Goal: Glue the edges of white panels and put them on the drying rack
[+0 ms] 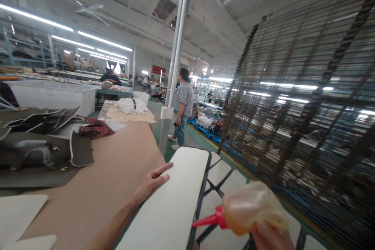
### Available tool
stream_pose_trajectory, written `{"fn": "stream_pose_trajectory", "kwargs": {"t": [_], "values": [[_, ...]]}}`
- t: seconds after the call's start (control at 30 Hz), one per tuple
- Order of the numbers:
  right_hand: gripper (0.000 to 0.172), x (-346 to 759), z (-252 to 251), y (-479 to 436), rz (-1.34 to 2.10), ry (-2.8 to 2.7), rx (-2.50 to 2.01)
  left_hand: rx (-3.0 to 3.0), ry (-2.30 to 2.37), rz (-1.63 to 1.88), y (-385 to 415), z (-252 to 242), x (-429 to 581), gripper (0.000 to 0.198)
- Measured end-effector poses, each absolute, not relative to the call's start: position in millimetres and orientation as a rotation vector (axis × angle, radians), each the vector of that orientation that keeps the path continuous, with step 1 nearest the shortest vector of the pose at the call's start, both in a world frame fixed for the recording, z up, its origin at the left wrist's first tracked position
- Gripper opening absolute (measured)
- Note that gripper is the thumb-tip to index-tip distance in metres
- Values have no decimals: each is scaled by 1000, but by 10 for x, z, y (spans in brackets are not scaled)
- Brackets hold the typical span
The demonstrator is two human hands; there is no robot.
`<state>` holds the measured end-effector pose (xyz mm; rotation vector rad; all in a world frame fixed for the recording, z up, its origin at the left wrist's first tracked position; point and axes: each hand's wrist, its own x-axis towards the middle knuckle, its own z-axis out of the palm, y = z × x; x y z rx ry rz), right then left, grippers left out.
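Note:
My right hand (271, 238), partly cut off at the bottom edge, is closed round a soft, translucent squeeze bottle (253, 207) of amber liquid. Its red nozzle points left, with the tip at the dark right edge of a long white panel (172, 207). This panel has rounded corners and a black rim. My left hand (158, 177) rests at the panel's left edge, thumb and a finger stretched out and apart over the white face; the other fingers are hidden. More white panels with dark edges (219, 174) lie under and right of the bottle.
To the left, a brown tabletop (125, 164) carries dark olive pieces (38, 152) and white sheets (20, 215). A metal post (175, 47) with a socket box stands ahead. Beyond it is a person (184, 101). A tall wire rack (293, 105) fills the right side.

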<state>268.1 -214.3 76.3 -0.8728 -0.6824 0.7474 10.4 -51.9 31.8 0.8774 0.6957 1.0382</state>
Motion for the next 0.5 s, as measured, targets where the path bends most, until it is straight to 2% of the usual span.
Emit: {"fn": "stream_pose_trajectory", "kwargs": {"t": [0.1,0.23,0.37,0.5], "values": [[66,2803,668,-2200,774,-588,-900,874,691,1050,-476,300,69,78],[64,2919,818,-2042,613,-578,-832,893,682,1028,-452,332,36,75],[59,2762,1004,-1890,567,-707,-795,866,674,1029,-453,362,37,70],[55,2490,951,-2025,624,-734,-892,843,689,1046,-435,326,19,71]]}}
